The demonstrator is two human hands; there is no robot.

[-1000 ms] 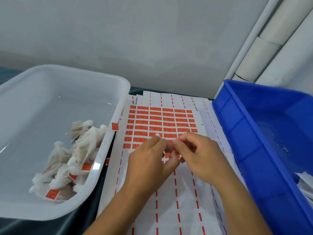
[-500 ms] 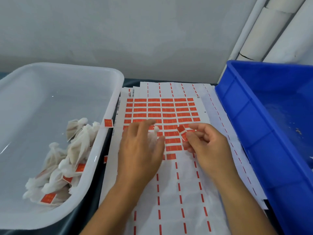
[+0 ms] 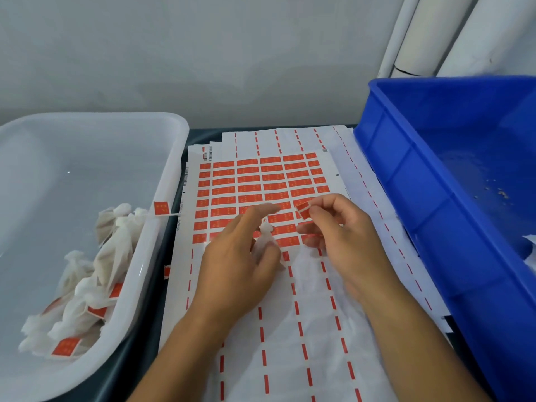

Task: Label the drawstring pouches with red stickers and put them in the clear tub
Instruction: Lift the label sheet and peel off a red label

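A sheet of red stickers [image 3: 255, 187] lies flat in the middle. My right hand [image 3: 342, 236] pinches one peeled red sticker [image 3: 303, 210] between thumb and forefinger, just above the sheet. My left hand [image 3: 240, 262] rests on the sheet and holds a small white drawstring pouch [image 3: 265, 237] against its palm with the thumb, fingers stretched out. The two hands are a short gap apart. The clear tub [image 3: 171, 181] on the left holds several labelled white pouches [image 3: 95, 274] piled at its right side.
A blue crate [image 3: 412, 198] stands at the right, its wall close to my right forearm; white pouches [image 3: 530, 250] show at its right edge. A loose red sticker [image 3: 161, 208] clings to the tub's rim. Used backing sheets with red dashes [image 3: 290, 343] cover the near table. White pipes [image 3: 420, 39] rise behind.
My right hand has peeled a sticker off the sheet and lifted it. My left hand has spread its fingers and drawn slightly apart, with the pouch still under it.
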